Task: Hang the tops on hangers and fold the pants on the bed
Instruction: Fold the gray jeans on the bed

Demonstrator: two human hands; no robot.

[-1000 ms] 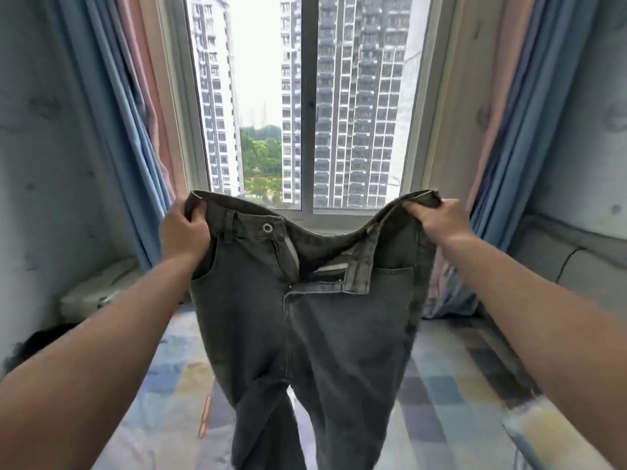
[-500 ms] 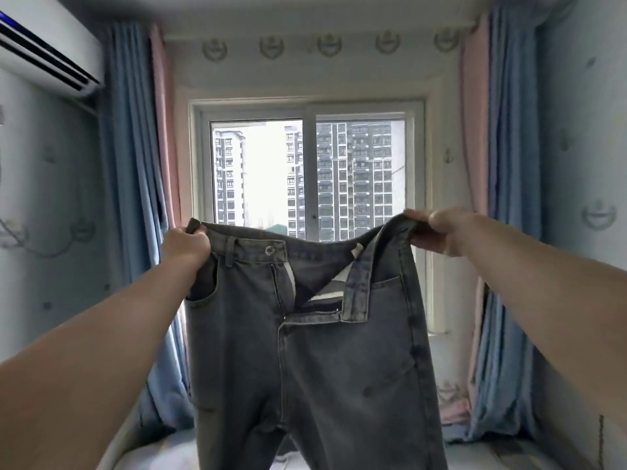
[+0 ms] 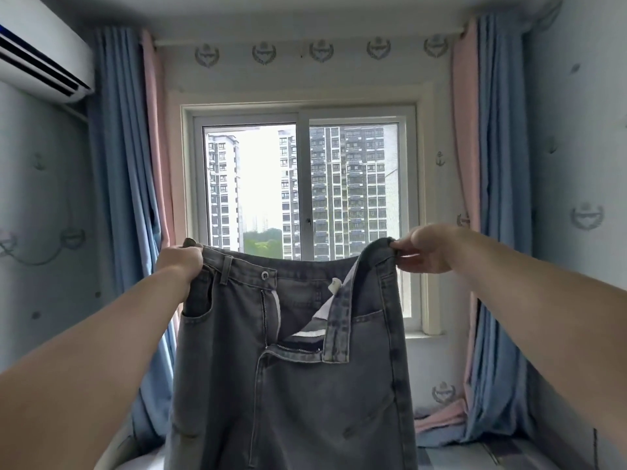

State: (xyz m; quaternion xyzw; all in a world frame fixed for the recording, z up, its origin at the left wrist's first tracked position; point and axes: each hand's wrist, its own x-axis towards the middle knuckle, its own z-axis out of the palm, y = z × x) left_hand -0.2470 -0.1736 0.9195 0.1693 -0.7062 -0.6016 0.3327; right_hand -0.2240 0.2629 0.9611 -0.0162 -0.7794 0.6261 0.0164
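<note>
A pair of grey jeans (image 3: 298,395) hangs in the air in front of the window, front side towards me, fly open and unbuttoned. My left hand (image 3: 181,264) grips the waistband at its left corner. My right hand (image 3: 425,249) pinches the waistband at its right corner. The waistband is stretched level between both hands. The legs drop out of the bottom of the view. No tops or hangers are in sight.
A window (image 3: 305,191) faces me, with blue and pink curtains (image 3: 129,198) on both sides. An air conditioner (image 3: 40,59) sits high on the left wall. A strip of the bed (image 3: 475,457) shows at the bottom right.
My view has tilted up from the bed to the window and ceiling. Both hands have kept hold of the waistband, lifted the jeans and pulled the waistband wider and straighter.
</note>
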